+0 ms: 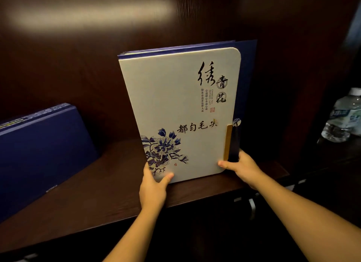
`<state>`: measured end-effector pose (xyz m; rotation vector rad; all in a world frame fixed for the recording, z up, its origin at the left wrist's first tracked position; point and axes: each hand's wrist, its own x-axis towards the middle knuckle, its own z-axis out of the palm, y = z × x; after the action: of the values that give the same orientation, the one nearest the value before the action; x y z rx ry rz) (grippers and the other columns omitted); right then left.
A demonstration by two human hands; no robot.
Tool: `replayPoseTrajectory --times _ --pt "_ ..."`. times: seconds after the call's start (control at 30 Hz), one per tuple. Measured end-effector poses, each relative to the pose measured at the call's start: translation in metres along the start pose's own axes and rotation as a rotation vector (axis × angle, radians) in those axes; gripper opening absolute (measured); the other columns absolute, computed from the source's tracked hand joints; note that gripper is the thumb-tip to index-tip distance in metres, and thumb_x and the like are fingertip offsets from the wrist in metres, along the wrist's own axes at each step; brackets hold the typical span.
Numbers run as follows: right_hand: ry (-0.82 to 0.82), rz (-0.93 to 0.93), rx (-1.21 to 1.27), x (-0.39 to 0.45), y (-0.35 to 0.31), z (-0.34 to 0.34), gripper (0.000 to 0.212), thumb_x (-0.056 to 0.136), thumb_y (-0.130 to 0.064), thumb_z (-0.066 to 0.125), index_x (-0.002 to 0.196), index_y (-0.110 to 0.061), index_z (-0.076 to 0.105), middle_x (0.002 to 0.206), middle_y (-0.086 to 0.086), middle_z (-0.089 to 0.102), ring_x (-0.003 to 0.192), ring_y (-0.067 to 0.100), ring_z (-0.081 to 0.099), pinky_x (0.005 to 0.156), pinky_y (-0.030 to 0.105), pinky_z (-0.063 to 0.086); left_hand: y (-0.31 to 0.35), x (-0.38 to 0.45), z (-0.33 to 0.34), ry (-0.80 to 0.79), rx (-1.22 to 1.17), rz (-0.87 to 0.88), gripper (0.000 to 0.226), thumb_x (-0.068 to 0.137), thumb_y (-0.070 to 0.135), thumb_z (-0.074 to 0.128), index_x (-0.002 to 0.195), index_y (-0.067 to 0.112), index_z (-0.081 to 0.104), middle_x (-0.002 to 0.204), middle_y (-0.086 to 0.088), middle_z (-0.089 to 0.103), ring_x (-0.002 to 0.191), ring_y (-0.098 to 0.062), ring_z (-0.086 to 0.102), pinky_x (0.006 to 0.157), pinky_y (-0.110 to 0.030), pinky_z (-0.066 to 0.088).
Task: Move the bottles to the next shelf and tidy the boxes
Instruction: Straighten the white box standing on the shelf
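A large white tea gift box (pixel 175 105) with blue flowers and black calligraphy stands upright on the dark wooden shelf (pixel 109 185), leaning slightly back. My left hand (pixel 153 185) grips its lower left corner. My right hand (pixel 242 167) holds its lower right edge by the tan clasp. A second, dark blue box (pixel 246 76) stands directly behind it. Another dark blue box (pixel 39 150) leans tilted at the left end of the shelf. A clear water bottle (pixel 343 117) with a blue-and-white label stands in the compartment to the right.
A dark vertical panel (pixel 293 105) separates this shelf from the right compartment with the bottle. Below the shelf's front edge, a metal cabinet handle (pixel 252 205) shows in the shadow. The shelf's back wall is dark wood with a light reflection high up.
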<state>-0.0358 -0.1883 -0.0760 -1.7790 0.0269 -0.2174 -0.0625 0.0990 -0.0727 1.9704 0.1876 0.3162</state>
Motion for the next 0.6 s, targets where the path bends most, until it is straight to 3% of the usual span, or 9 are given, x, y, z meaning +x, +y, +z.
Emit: replayPoseTrajectory --times 0.07,0.17,0.33,0.5,0.6 --pt "-0.001 -0.002 0.000 -0.010 -0.002 -0.004 0.057 0.072 -0.021 0.083 0.121 -0.031 0.055 0.110 -0.016 0.065 0.097 -0.004 0.062 0.083 0.019 0.049 0.001 -0.009 -0.001 -0.002 -0.001 0.006 0.081 0.074 0.041 0.076 0.143 0.030 0.033 0.131 0.003 0.059 0.117 -0.023 0.055 0.097 -0.043 0.045" --pt "0.002 -0.009 0.003 -0.021 -0.005 -0.009 0.054 0.073 -0.018 0.083 0.115 -0.035 0.056 0.106 -0.019 0.065 0.089 -0.013 0.063 0.070 0.007 0.048 0.003 -0.020 0.000 0.012 -0.008 0.030 0.081 0.075 0.039 0.076 0.143 0.029 0.034 0.131 0.003 0.059 0.118 -0.023 0.054 0.096 -0.041 0.045" --pt "-0.027 0.013 -0.006 -0.022 0.000 -0.013 0.049 0.074 -0.021 0.082 0.111 -0.040 0.057 0.110 -0.011 0.069 0.099 0.005 0.067 0.086 0.023 0.049 0.001 -0.028 0.003 0.045 -0.020 0.066 0.075 0.075 0.038 0.077 0.138 0.031 0.038 0.128 0.006 0.059 0.116 -0.021 0.056 0.093 -0.040 0.047" --pt "-0.025 0.022 -0.006 -0.021 0.002 -0.014 0.047 0.074 -0.024 0.082 0.108 -0.045 0.058 0.100 -0.023 0.071 0.094 -0.006 0.065 0.070 0.009 0.050 0.000 -0.028 0.006 0.062 -0.006 0.056 0.081 0.075 0.041 0.076 0.143 0.028 0.033 0.134 0.005 0.053 0.120 -0.022 0.053 0.085 -0.031 0.042" --pt "-0.023 0.022 -0.011 -0.022 0.000 -0.014 0.048 0.072 -0.030 0.083 0.108 -0.048 0.057 0.100 -0.029 0.069 0.094 -0.011 0.063 0.071 0.008 0.048 0.001 -0.029 0.006 0.065 -0.007 0.062 0.078 0.075 0.041 0.076 0.141 0.029 0.036 0.132 0.005 0.055 0.118 -0.021 0.054 0.084 -0.031 0.042"
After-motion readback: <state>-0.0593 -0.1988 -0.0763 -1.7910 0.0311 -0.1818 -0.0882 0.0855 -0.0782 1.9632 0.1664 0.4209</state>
